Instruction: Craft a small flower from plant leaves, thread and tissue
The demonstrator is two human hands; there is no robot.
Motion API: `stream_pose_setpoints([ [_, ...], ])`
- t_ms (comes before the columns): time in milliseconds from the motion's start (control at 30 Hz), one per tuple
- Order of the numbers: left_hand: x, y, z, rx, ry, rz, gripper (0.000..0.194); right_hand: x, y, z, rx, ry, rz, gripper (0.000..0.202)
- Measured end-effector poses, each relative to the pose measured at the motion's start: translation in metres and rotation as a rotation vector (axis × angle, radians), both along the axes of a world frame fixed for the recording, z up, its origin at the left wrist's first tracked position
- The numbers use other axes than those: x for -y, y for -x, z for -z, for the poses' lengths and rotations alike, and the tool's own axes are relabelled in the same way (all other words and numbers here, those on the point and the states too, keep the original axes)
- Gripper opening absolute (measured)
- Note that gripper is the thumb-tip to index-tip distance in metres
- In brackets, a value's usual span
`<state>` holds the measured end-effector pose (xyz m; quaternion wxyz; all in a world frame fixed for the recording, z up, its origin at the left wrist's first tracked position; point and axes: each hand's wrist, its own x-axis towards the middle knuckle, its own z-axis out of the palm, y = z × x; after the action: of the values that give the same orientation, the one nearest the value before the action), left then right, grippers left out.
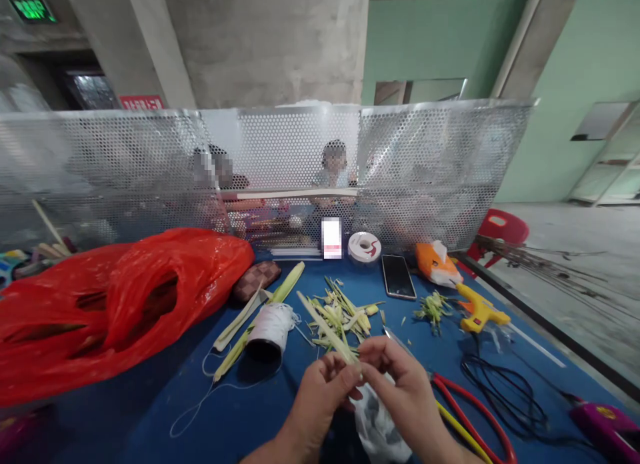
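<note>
A pale green strip of husk (327,331) slants up and away from my fingers. My left hand (320,391) pinches its lower end between thumb and bent fingers. Close against it, my right hand (395,377) pinches the same end, thumb tip meeting the left thumb. Just beyond lies a loose heap of cut husk scraps (345,311). Below the hands, a crumpled clear plastic bag (377,427) is partly covered by my right wrist. A spool of white string (273,327) stands left of the hands, beside longer husk pieces (290,284).
At left spreads a red plastic bag (200,264), with a checked pouch (257,279) beside it. A phone (399,276), ribbon roll (364,248), tissue pack (437,264) and yellow glue gun (480,307) lie right. Red-handled cutters (475,411) rest nearby. A perforated metal screen (300,144) stands behind.
</note>
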<state>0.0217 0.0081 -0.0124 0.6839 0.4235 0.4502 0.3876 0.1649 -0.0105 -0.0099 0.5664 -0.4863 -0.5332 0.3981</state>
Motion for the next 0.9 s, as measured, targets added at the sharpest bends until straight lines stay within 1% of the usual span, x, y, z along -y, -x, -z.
stream_pose_setpoints([
  [67,0.005,0.005,0.005,0.028,0.051,-0.054,0.053,0.005,0.008,0.008,0.151,-0.020,0.027,0.016],
  [133,0.009,0.011,0.003,0.040,0.075,-0.080,0.044,0.008,0.012,0.013,0.266,-0.008,0.025,0.014],
  [300,0.011,0.016,-0.002,0.050,0.173,-0.084,0.044,0.009,0.012,0.015,0.384,0.072,-0.036,0.015],
  [433,0.009,0.016,-0.001,0.070,0.221,-0.057,0.035,0.010,0.010,0.014,0.341,0.168,-0.090,0.015],
  [600,0.006,0.020,0.000,0.026,0.229,-0.019,0.020,0.010,0.006,0.012,0.234,0.278,-0.167,0.020],
  [900,0.005,0.019,-0.002,0.013,0.227,-0.004,0.026,0.011,0.000,0.010,0.223,0.224,-0.186,0.019],
])
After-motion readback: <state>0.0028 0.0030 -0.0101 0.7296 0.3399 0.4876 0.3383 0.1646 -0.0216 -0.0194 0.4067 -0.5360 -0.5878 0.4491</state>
